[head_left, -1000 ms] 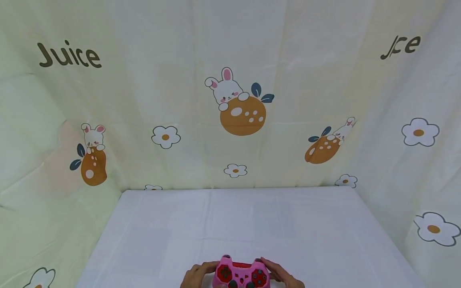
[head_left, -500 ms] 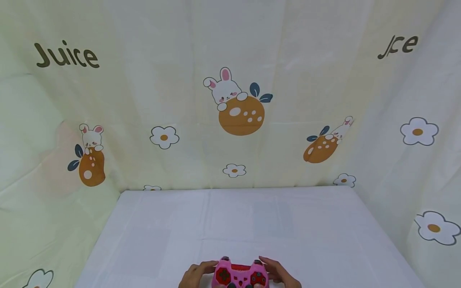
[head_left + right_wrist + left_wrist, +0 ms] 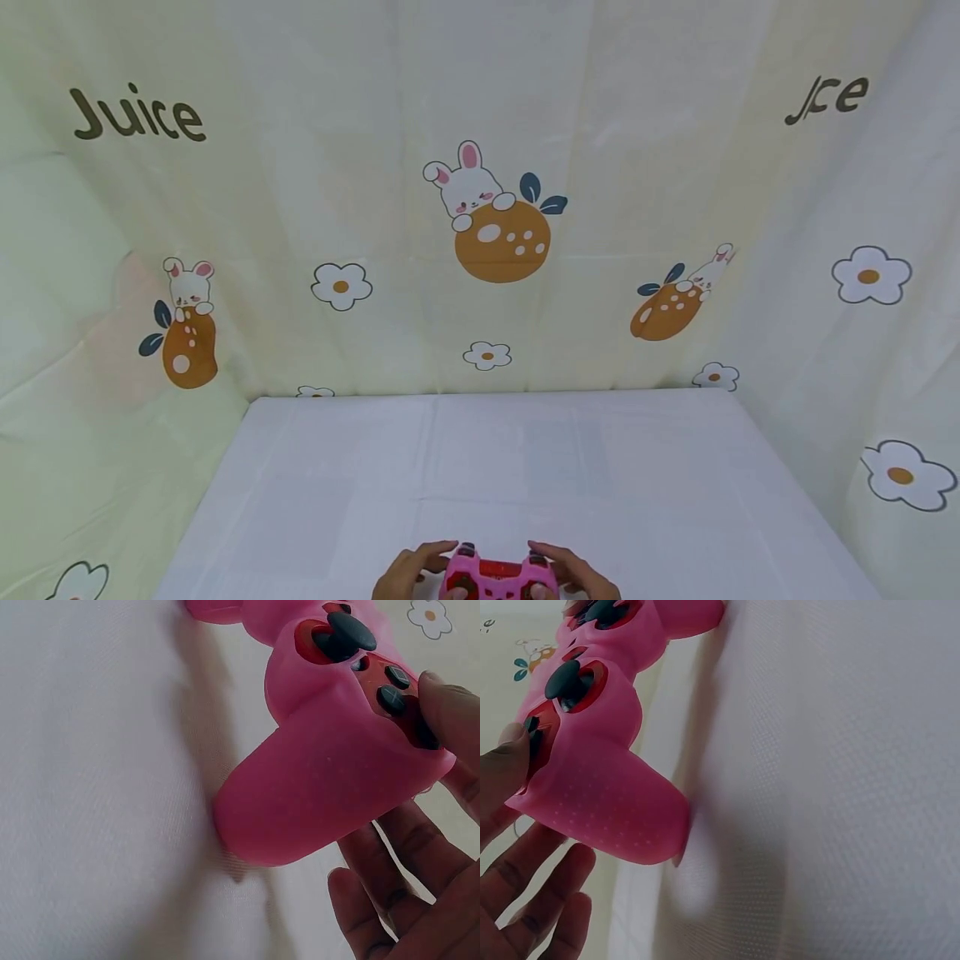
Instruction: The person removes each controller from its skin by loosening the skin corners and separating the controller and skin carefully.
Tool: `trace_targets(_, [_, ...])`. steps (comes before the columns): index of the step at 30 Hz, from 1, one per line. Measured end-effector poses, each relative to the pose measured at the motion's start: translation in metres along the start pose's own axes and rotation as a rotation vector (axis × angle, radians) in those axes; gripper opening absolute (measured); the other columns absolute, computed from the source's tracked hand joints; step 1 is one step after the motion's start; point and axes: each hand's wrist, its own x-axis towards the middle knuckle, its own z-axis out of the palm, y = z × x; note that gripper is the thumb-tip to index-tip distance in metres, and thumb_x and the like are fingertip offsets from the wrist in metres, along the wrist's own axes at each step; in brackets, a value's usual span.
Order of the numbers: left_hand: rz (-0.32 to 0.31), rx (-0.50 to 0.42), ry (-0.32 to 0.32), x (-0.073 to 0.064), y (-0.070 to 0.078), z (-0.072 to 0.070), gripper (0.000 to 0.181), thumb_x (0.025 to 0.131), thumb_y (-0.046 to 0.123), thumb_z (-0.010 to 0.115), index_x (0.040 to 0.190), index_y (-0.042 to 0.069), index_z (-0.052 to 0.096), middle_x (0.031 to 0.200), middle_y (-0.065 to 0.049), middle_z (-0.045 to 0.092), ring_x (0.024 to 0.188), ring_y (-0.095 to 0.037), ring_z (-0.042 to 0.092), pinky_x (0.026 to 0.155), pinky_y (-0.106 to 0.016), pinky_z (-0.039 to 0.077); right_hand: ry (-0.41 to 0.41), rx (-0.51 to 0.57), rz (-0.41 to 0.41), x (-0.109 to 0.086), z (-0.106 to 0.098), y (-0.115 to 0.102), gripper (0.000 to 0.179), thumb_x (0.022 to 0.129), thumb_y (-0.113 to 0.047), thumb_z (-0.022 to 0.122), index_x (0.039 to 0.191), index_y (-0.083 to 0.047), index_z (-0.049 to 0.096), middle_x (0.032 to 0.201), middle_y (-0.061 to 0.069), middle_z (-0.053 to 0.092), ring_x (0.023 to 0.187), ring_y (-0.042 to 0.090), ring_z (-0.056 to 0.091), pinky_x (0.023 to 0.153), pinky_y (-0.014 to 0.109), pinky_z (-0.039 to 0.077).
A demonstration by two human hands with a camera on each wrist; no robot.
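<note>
A pink game controller [image 3: 498, 570] with red panels, black sticks and black buttons is at the bottom middle of the head view, cut off by the frame edge. My left hand [image 3: 405, 577] holds its left side, thumb over the direction-pad panel and a finger at the top shoulder. On the other side my right hand [image 3: 587, 577] does the same, its thumb at the symbol buttons. Both wrist views show the controller's grips [image 3: 622, 806] pointing down, with their ends right at the white cloth. The lower fingers of each hand are spread, bent, beside the grip.
White cloth covers the table [image 3: 480, 458]. Behind and on both sides hang pale curtains [image 3: 360, 167] printed with rabbits, oranges, flowers and the word "Juice". The table's far edge meets the back curtain.
The controller has shifted slightly down in the head view and its upper edge has tilted up. Both thumbs have come onto its face, covering part of the button panels.
</note>
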Motion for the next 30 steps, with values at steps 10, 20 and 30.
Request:
trace_targets(10, [0.088, -0.039, -0.06, 0.003, -0.002, 0.0, 0.05, 0.102, 0.039, 0.07, 0.143, 0.012, 0.064, 0.105, 0.001, 0.079, 0.091, 0.006, 0.064, 0.073, -0.022, 0.053, -0.025, -0.011, -0.05, -0.002, -0.002, 0.001, 0.053, 0.101, -0.039, 0.072, 0.145, -0.009, 0.064, 0.123, 0.011, 0.075, 0.096, 0.001, 0.069, 0.076, 0.024, 0.051])
trace_targets(20, [0.108, -0.031, 0.014, 0.003, 0.004, -0.002, 0.045, 0.098, 0.035, 0.076, 0.137, 0.015, 0.068, 0.104, 0.001, 0.079, 0.092, 0.006, 0.059, 0.071, -0.021, 0.053, 0.048, -0.054, -0.072, -0.006, -0.002, -0.009, 0.051, 0.097, -0.042, 0.076, 0.139, -0.014, 0.069, 0.117, 0.001, 0.078, 0.098, 0.001, 0.067, 0.077, 0.025, 0.05])
trace_targets(30, [0.183, 0.019, 0.152, 0.0, 0.001, 0.005, 0.04, 0.093, 0.031, 0.082, 0.131, 0.022, 0.072, 0.101, 0.005, 0.08, 0.088, 0.003, 0.053, 0.065, -0.02, 0.052, 0.072, -0.061, -0.054, -0.005, 0.0, -0.009, 0.051, 0.094, -0.043, 0.08, 0.136, -0.017, 0.072, 0.125, 0.001, 0.077, 0.103, 0.002, 0.058, 0.081, 0.025, 0.053])
